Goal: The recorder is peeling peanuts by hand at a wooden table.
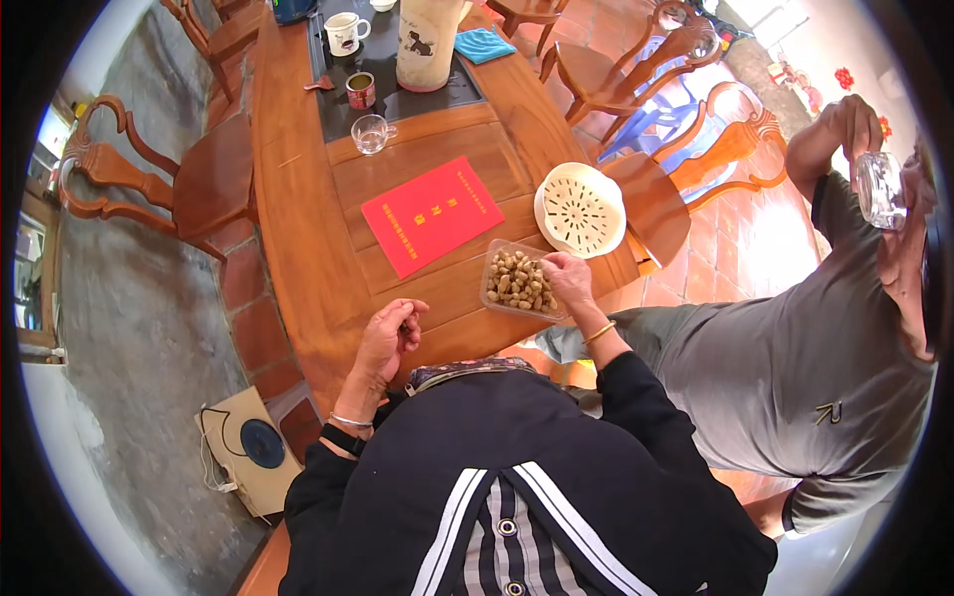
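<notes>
A clear plastic container [488,296] of unshelled peanuts [518,281] sits near the front right edge of the wooden table [298,298]. My right hand [572,281] is at the container's right rim, fingertips over the peanuts. Whether it pinches a peanut or the rim is hidden. Left of the container, over the table's front edge, is my left hand [389,339] with curled fingers. Something dark shows between those fingers, too small to tell. A red booklet [434,216] bearing gold writing lies flat beyond the hands. The white perforated basket [581,210] stands right of it.
Farther back are a glass cup [370,135], an open tin [361,91], a white mug [345,34], a large pitcher [426,45] and a blue cloth [484,46]. Wooden chairs [212,175] flank the table. Close on the right, a person [768,380] raises a glass mug [881,190].
</notes>
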Available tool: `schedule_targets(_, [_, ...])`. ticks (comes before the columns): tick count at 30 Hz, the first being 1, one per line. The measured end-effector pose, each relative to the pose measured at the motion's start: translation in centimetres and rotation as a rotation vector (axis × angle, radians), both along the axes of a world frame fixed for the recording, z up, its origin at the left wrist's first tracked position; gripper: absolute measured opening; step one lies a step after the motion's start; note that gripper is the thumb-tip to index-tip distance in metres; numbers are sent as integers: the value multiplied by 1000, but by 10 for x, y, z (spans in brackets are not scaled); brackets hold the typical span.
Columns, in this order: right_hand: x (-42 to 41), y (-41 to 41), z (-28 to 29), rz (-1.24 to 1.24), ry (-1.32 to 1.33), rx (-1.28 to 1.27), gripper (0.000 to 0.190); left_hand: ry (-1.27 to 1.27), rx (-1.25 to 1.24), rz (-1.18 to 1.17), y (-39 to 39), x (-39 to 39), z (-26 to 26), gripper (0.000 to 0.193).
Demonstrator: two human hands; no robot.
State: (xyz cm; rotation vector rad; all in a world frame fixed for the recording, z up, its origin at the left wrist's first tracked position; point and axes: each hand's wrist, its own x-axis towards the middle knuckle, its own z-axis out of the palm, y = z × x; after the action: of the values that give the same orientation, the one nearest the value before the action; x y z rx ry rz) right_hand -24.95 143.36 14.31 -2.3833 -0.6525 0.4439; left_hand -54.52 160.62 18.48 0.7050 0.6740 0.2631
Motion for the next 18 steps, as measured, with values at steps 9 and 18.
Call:
schedule_targets(9, [-22, 15, 11, 40, -182, -4, 20, 130, 157, -167, -11, 24, 12, 17])
schedule_targets(18, [-96, 39, 95, 317, 674, 566, 16, 2, 608, -196, -27, 69, 19, 19])
